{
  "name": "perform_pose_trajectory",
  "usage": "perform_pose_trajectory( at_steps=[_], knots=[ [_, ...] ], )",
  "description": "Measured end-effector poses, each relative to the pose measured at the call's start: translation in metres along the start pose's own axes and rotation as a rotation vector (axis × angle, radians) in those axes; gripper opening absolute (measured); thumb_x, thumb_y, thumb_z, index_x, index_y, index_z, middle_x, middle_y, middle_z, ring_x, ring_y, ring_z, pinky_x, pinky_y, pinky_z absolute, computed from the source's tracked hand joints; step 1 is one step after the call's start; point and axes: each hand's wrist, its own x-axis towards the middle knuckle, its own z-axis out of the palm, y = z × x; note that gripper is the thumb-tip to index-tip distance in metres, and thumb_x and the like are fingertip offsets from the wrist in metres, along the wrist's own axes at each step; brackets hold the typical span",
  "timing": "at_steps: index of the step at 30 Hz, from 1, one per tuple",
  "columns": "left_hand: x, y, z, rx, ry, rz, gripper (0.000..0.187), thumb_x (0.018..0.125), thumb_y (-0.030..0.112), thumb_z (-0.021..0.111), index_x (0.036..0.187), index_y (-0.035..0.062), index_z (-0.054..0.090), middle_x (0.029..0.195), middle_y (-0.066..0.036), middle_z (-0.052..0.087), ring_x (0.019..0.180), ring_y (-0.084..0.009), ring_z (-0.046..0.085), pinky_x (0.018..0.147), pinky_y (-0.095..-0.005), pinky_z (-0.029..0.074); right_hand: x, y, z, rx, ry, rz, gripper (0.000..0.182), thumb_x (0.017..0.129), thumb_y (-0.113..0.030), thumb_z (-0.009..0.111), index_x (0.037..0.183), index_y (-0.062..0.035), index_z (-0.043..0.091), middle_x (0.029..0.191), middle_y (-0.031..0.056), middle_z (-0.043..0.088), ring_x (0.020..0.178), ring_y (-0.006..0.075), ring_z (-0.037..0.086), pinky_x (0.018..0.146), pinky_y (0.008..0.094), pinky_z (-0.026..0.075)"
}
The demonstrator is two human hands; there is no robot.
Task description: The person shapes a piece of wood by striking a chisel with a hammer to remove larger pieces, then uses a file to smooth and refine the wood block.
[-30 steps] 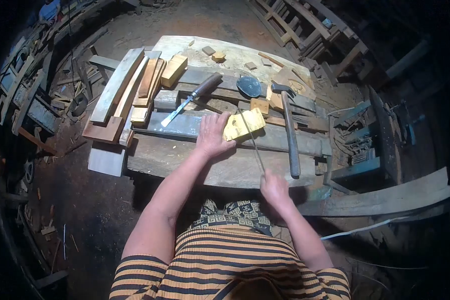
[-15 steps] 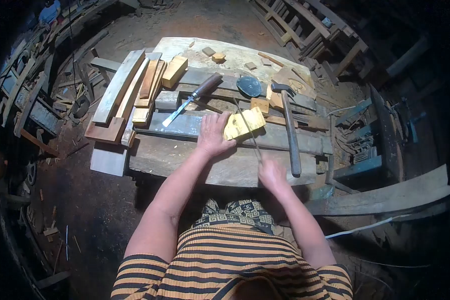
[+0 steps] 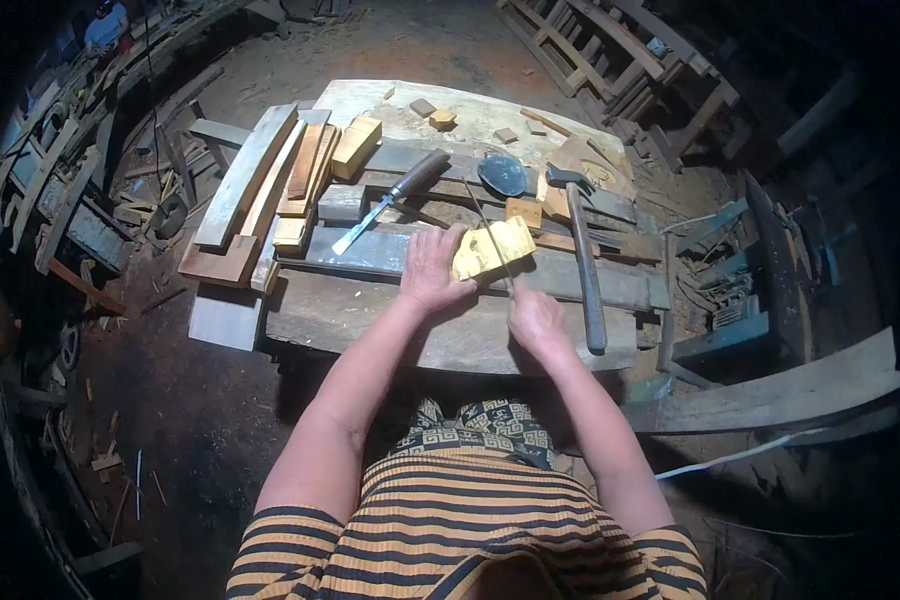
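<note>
My left hand [image 3: 433, 268] presses against the left end of a yellow wooden block [image 3: 497, 249] with a shaped edge and holds it on the bench. My right hand [image 3: 537, 318] is closed round the near end of a long thin file-like tool [image 3: 486, 222]. The tool lies across the top of the block, its far tip pointing away from me; whether it is a file or a thin blade is hard to make out. Left of the block lies a chisel [image 3: 392, 202] with a wooden handle. A hammer [image 3: 582, 250] rests to the right.
Planks [image 3: 248, 180] and a squared wood piece [image 3: 356, 147] lie at the bench's left. A dark round disc [image 3: 502, 174] and small offcuts [image 3: 442, 119] sit farther back. Stacked timber [image 3: 610, 60] stands at the far right. At the far left is another person [image 3: 107, 28].
My right hand has moved forward toward the block, sliding the thin tool across it. My left hand still holds the block. The whole view has shifted slightly.
</note>
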Motion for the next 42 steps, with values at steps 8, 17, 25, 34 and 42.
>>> perform_pose_trajectory(
  at_steps=[8, 17, 25, 34, 42],
  knots=[
    [0.002, -0.003, 0.002, -0.007, -0.072, -0.032, 0.078, 0.054, 0.035, 0.073, 0.122, 0.0121, 0.042, 0.097, -0.014, 0.045, 0.093, -0.0323, 0.043, 0.089, -0.0435, 0.032, -0.102, 0.027, -0.010, -0.048, -0.125, 0.141, 0.017, 0.081, -0.013, 0.048, 0.093, -0.0018, 0.052, 0.071, 0.0236, 0.061, 0.070, 0.0425, 0.061, 0.069, 0.0536, 0.046],
    [-0.002, -0.003, 0.002, 0.001, -0.071, -0.023, 0.082, 0.055, 0.034, 0.073, 0.125, 0.0105, 0.039, 0.098, -0.014, 0.045, 0.097, -0.0327, 0.044, 0.093, -0.0451, 0.031, 0.013, -0.004, 0.006, -0.046, -0.018, 0.043, 0.017, 0.084, -0.012, 0.042, 0.091, -0.0013, 0.053, 0.072, 0.0245, 0.062, 0.073, 0.0433, 0.061, 0.069, 0.0530, 0.047],
    [0.001, -0.003, 0.000, -0.007, -0.119, -0.056, 0.083, 0.057, 0.034, 0.074, 0.127, 0.0104, 0.036, 0.101, -0.015, 0.045, 0.103, -0.0327, 0.044, 0.101, -0.0494, 0.025, -0.106, 0.025, -0.011, -0.038, -0.154, 0.140, 0.017, 0.084, -0.018, 0.050, 0.089, -0.0014, 0.051, 0.070, 0.0247, 0.060, 0.067, 0.0428, 0.060, 0.064, 0.0531, 0.047],
    [-0.002, -0.005, 0.003, -0.006, -0.096, -0.029, 0.084, 0.057, 0.035, 0.074, 0.127, 0.0096, 0.036, 0.102, -0.016, 0.045, 0.104, -0.0328, 0.044, 0.101, -0.0491, 0.025, 0.007, -0.002, 0.004, -0.063, -0.065, 0.044, 0.019, 0.086, -0.016, 0.041, 0.093, -0.0015, 0.051, 0.075, 0.0247, 0.062, 0.075, 0.0438, 0.061, 0.071, 0.0538, 0.046],
    [0.000, -0.005, 0.002, -0.006, -0.104, -0.053, 0.082, 0.056, 0.034, 0.073, 0.126, 0.0091, 0.038, 0.101, -0.016, 0.045, 0.103, -0.0335, 0.043, 0.100, -0.0484, 0.026, -0.087, 0.020, -0.009, -0.089, -0.165, 0.130, 0.016, 0.083, -0.014, 0.045, 0.091, -0.0011, 0.052, 0.072, 0.0256, 0.061, 0.072, 0.0432, 0.061, 0.068, 0.0552, 0.046]
  ],
)
